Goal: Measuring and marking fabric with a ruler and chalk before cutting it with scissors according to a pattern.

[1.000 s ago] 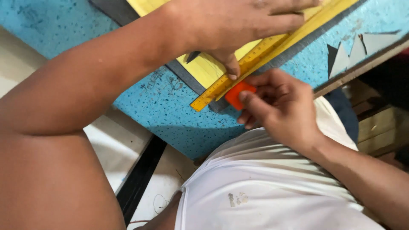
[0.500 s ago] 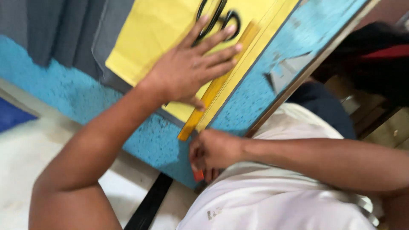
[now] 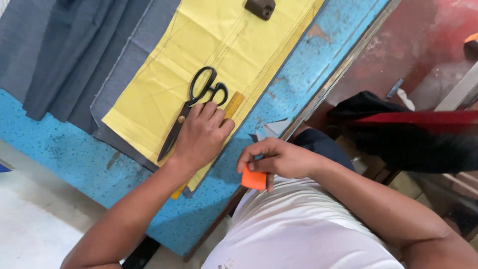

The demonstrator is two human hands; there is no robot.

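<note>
Yellow cloth point(image 3: 199, 60) lies spread across a blue speckled table point(image 3: 64, 154), with a grey layer of fabric point(image 3: 124, 65) showing out from under its left edge and darker grey cloth point(image 3: 55, 50) folded further off toward the corner. The left hand point(image 3: 201, 137) presses flat on the yellow cloth, fingers spread a little and closed on nothing, its fingertips resting over a yellow ruler point(image 3: 233, 104) that runs along the cloth's right edge; the ruler's lower end peeks out again below the wrist. Black scissors point(image 3: 191, 107) lie shut on the cloth just beside that hand, the handles pointing away from the person and the blades touching or slipping under the side of the hand. The right hand point(image 3: 276, 159) is off the cloth, near the table's near edge and close to the person's white shirt point(image 3: 298, 229), and it pinches a small orange piece of chalk point(image 3: 254, 179) between thumb and fingers. The two hands sit near each other but do not touch. A small dark block point(image 3: 260, 7) rests on the far end of the yellow cloth. Beyond the table edge, a heap of black and red fabric point(image 3: 398, 129) lies on the reddish floor.
</note>
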